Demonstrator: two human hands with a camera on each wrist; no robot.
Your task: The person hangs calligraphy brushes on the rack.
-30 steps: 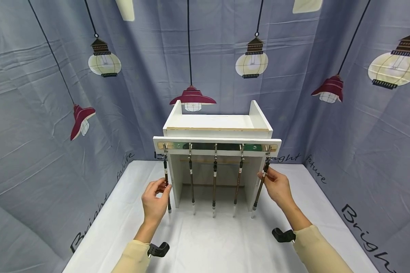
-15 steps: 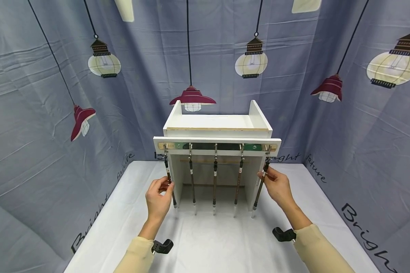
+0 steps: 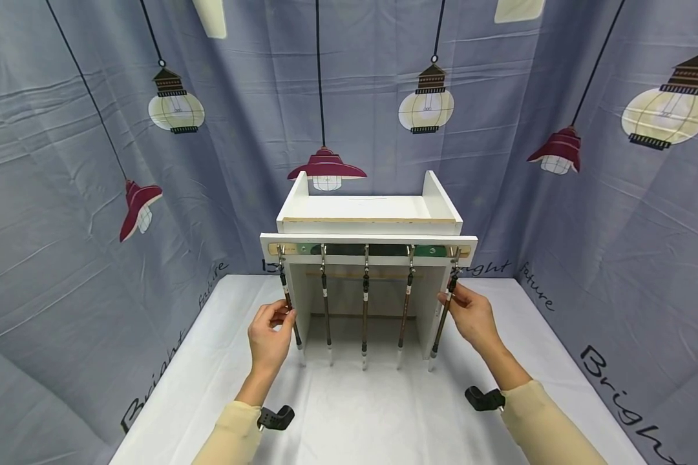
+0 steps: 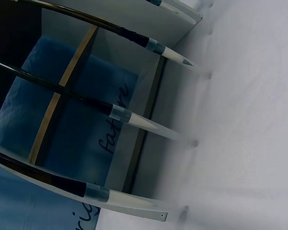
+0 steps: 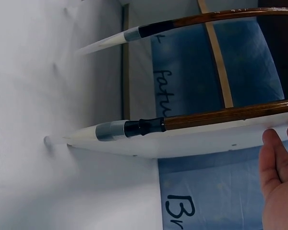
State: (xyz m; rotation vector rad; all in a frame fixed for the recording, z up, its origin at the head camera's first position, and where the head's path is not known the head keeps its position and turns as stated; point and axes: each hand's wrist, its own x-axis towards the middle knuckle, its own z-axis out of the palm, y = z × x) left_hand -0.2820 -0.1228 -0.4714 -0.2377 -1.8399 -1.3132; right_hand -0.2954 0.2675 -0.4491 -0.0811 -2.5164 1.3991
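Several calligraphy brushes hang from hooks along the front bar of a white wooden rack [image 3: 372, 227]. My left hand [image 3: 267, 342] pinches the leftmost brush [image 3: 296, 332] around mid-handle, and that brush leans with its tip inward. In the left wrist view a bit of fingertip shows below the same brush's handle [image 4: 62, 183]. On the other side, my right hand [image 3: 474, 320] holds the rightmost brush [image 3: 440, 332] between thumb and fingers. Its white bristles [image 5: 84, 136] point down in the right wrist view. The middle brush [image 3: 365, 323] hangs untouched between the hands.
A white cloth [image 3: 349, 413] covers the table under the rack. The rack's side panels [image 3: 296, 303] stand just behind the outer brushes. Grey-blue curtains [image 3: 372, 97] printed with lamps enclose the back and sides.
My left hand has shifted slightly right, and the lower end of the leftmost brush has swung inward with it. The right hand stays in place.
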